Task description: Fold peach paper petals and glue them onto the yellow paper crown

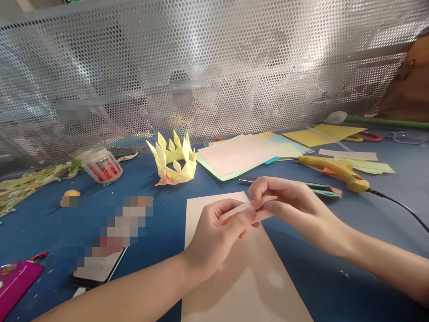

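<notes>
Between my hands is a small folded piece of pale peach paper (238,210), held above a long sheet of pale paper (217,286). My left hand (217,232) pinches it with the thumb on top, fingers curled underneath. At its other end, the thumb and fingers of my right hand (288,201) are closed on the paper too. The fingers partly cover it, so its full shape is hidden. Beyond my left hand stands a yellow folded-paper crown (176,172) with a peach piece at its base. Just past my right hand lies a green-handled tool (326,191), partly hidden.
A yellow glue gun (335,170) with a black cord lies right. Coloured paper sheets (234,154) are stacked behind. Left are a clear jar of red bits (103,167), a phone (97,270) and a magenta pouch (20,284). Perforated metal mesh (214,67) closes the back.
</notes>
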The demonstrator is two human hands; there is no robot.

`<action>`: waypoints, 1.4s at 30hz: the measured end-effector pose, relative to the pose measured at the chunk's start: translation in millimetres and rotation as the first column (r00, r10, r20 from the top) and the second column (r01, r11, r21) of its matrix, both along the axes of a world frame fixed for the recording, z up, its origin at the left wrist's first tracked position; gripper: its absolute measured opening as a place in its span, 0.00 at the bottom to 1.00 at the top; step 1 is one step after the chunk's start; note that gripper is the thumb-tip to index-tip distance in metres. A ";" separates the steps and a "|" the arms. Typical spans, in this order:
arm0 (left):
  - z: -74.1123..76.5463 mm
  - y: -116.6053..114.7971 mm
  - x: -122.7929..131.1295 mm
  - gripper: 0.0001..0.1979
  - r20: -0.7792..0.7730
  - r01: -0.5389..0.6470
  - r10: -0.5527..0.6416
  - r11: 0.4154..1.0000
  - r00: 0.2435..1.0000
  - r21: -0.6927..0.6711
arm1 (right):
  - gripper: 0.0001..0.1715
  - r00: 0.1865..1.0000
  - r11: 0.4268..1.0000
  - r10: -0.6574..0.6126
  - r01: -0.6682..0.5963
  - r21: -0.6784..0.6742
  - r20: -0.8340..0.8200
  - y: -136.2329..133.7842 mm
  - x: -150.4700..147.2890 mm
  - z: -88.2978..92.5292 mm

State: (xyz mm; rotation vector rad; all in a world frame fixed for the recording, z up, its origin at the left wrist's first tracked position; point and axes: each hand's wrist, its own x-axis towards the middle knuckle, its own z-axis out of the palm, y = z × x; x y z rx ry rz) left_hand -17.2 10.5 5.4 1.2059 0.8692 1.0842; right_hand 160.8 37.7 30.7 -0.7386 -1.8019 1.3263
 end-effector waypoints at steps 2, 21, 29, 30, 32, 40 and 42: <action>0.3 -0.6 0.1 0.14 -0.026 -0.024 0.024 1.000 0.999 0.000 | 0.11 0.999 0.995 -0.009 0.005 0.096 0.040 -0.1 1.1 -2.3; -6.0 -8.1 3.6 0.16 0.187 -0.346 0.304 0.899 0.934 0.267 | 0.10 0.987 0.991 -0.131 0.130 -0.013 -0.095 1.1 -6.3 -4.8; -7.2 -4.8 2.9 0.14 0.169 -0.385 0.352 0.888 0.921 0.250 | 0.16 0.994 0.998 -0.065 0.067 -0.019 0.089 1.4 -5.9 -9.6; -7.0 -4.2 2.6 0.14 0.161 -0.373 0.343 0.898 0.926 0.234 | 0.18 0.990 0.997 -0.081 0.080 0.014 0.113 0.7 -5.7 -10.1; -5.9 -3.5 1.9 0.10 0.107 -0.333 0.317 0.919 0.942 0.209 | 0.21 0.981 0.989 -0.138 0.130 0.072 0.134 -0.7 -5.2 -10.8; -2.2 -8.5 2.4 0.15 -0.117 -0.221 0.257 0.941 0.959 0.255 | 0.24 0.974 0.987 -0.069 0.036 0.154 0.215 -3.5 -2.7 -11.7; -2.0 -10.3 2.9 0.15 -0.119 -0.205 0.240 0.946 0.963 0.250 | 0.25 0.973 0.985 -0.020 -0.020 0.170 0.229 -6.4 -3.3 -10.0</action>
